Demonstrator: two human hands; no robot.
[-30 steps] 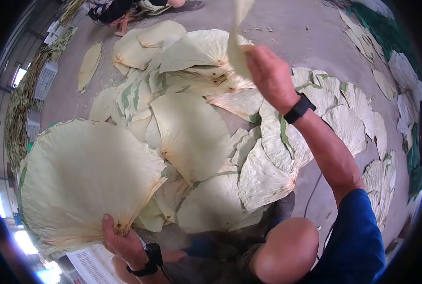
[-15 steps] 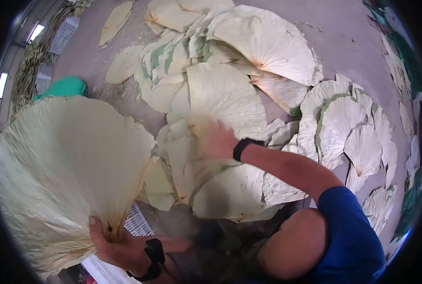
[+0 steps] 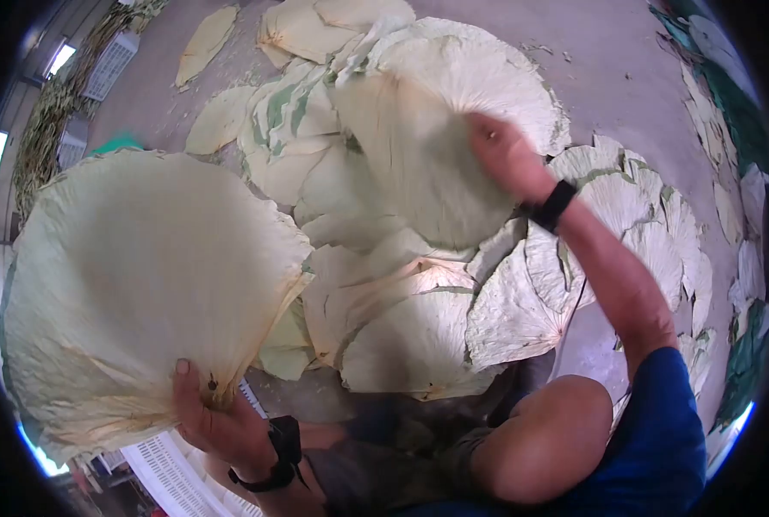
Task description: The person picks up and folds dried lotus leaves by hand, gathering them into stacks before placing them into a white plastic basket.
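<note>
My left hand (image 3: pixel 225 426) is closed on the gathered stem end of large, pale dried lotus leaves (image 3: pixel 152 250), thumb on top. They fan upward across the left side of the view. At the upper middle, my right hand (image 3: pixel 512 159) grips the edge of another dried lotus leaf (image 3: pixel 427 172), blurred by motion and raised over the others. Its fingertips are partly hidden. Beneath and around it lie more flat leaves, among them a rounded one (image 3: pixel 414 340) near my knees and a wide one (image 3: pixel 479 77) behind my right hand.
Overlapping leaves (image 3: pixel 643 215) spread over the floor (image 3: pixel 604 95) to the right. White slotted plastic crates (image 3: pixel 173 474) stand below my left hand, with another crate (image 3: pixel 111 65) at the far left beside a long heap of leaf material (image 3: pixel 52 129). Green sheeting (image 3: pixel 737 388) runs along the right edge.
My right hand has moved up and right from the middle of the leaves, lifting one with it. The leaves in my left hand have shifted slightly right and turned more face-on.
</note>
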